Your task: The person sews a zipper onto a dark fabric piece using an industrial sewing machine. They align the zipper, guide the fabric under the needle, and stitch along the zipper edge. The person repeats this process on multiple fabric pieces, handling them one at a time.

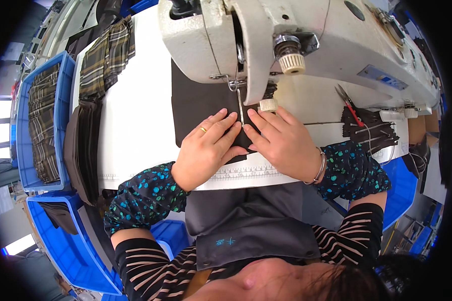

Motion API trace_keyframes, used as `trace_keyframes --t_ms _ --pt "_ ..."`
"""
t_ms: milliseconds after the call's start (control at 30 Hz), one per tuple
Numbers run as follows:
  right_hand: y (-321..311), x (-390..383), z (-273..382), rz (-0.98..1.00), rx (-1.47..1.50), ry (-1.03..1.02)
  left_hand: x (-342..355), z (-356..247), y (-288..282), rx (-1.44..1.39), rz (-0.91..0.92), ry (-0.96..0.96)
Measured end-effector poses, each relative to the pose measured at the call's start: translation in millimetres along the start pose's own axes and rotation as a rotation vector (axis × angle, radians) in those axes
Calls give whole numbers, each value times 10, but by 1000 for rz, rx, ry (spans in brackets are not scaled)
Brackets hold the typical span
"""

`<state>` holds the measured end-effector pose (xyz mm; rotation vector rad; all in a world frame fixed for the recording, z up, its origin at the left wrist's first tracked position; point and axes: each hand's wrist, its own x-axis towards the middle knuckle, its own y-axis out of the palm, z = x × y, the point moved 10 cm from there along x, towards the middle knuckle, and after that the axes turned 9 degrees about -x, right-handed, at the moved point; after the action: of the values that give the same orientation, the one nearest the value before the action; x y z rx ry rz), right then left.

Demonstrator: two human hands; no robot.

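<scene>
A dark brown fabric piece (190,113) lies flat on the white table under the head of a sewing machine (201,45). A zipper with pale teeth (240,106) runs along it, toward the machine's presser foot. My left hand (206,148) rests on the cloth left of the zipper, its fingers stretched forward. On the other side, my right hand (284,145) lies with its fingers spread, fingertips by the zipper and below a white knob (268,105). Both hands press flat and hold nothing. The needle tip is hard to make out.
Red-handled snips (350,106) lie at the right on a pile of dark zippers (371,133). Plaid fabric pieces (107,57) and stacked dark fabric (80,150) sit at the left, beside a blue bin (67,70). A measuring scale (246,175) runs along the table's near edge.
</scene>
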<state>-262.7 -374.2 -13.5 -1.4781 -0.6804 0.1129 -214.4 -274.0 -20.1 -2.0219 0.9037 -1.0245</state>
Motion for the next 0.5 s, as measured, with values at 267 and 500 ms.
trace_keyframes --t_ms 267,500 --pt "-16 19 22 -11 -48 -11 65 -47 -27 90 58 44" --pt "61 126 -155 -51 -31 37 197 139 -13 148 65 34"
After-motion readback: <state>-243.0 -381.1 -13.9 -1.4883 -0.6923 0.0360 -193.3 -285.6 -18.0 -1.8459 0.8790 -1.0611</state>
